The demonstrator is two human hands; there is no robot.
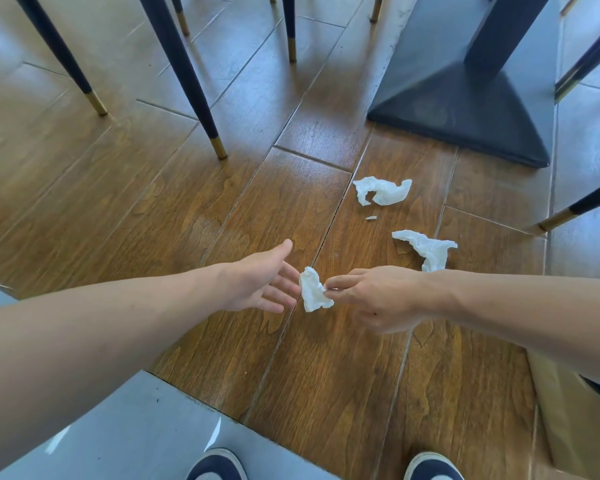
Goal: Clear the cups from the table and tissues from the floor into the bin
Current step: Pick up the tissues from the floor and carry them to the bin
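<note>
Brown wood-grain planks make up the floor (pixel 194 216), with pale grey tile at the near left corner and along the right side. A black pedestal base (pixel 465 109) of the counter stands on the planks at the upper right, and slim dark chair legs with brass tips (pixel 184 74) stand to the left and behind it.

Both bare forearms reach forward over the planks. The left hand (pixel 260 278) is released, palm up and fingers spread, its fingertips just beside a small crumpled white tissue (pixel 313 294). The right hand (pixel 378 297) grasps that tissue by one edge between thumb and fingertips, so the tissue hangs between the two hands, above the floor.

Two more white tissues lie on the planks beyond the right hand: one twisted tissue (pixel 426 249) just past the right wrist, and another tissue (pixel 383 191) farther off, near the corner of the pedestal base. A tiny white scrap (pixel 371 218) lies between those two.

Toes of two dark shoes with white rims (pixel 215 465) show at the bottom edge.
</note>
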